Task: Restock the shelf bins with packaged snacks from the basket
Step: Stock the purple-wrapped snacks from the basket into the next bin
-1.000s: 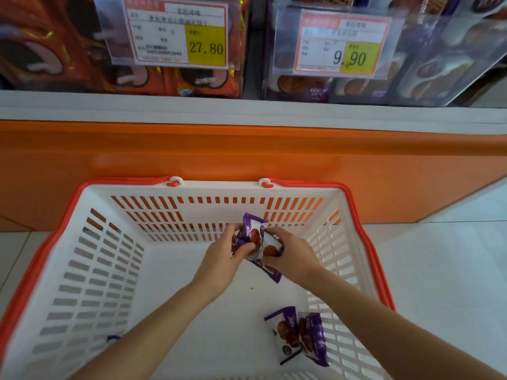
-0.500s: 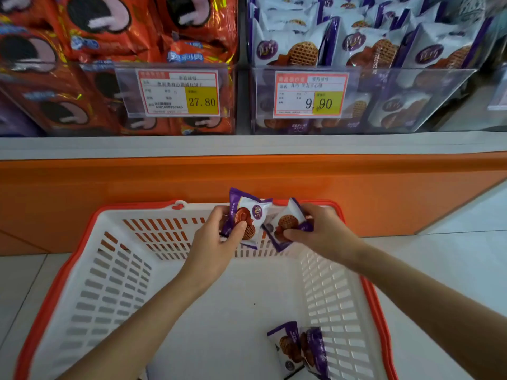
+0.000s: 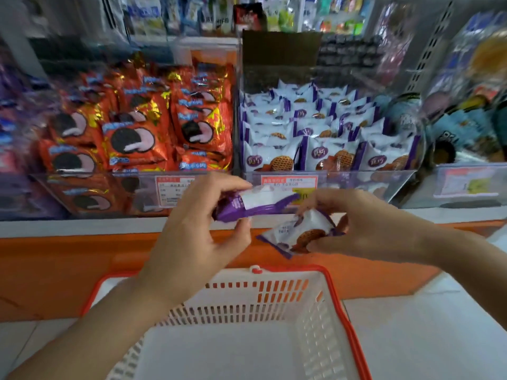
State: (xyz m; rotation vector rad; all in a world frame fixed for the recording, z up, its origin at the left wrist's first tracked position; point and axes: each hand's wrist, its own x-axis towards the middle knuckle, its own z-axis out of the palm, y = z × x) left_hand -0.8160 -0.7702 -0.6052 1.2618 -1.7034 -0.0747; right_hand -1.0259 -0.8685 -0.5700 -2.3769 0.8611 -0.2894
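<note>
Above the basket [image 3: 277, 281], the left hand [image 3: 189, 237] grips one purple snack packet [image 3: 252, 205] and the right hand [image 3: 365, 229] pinches another snack packet [image 3: 299, 234].

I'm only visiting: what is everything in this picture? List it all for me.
basket: one, white with orange rim, bottom centre
orange packets: many, orange-red, left bin
waffle packets: many, white and purple, middle bin
blue packets: several, blurred, right bin
price labels: three, white and yellow, bin fronts
shelf base: one, orange, under bins
upper packet: one, purple and white, gripped by left hand
lower packet: one, white and purple, held by right hand
left hand: above basket
right hand: above basket
</note>
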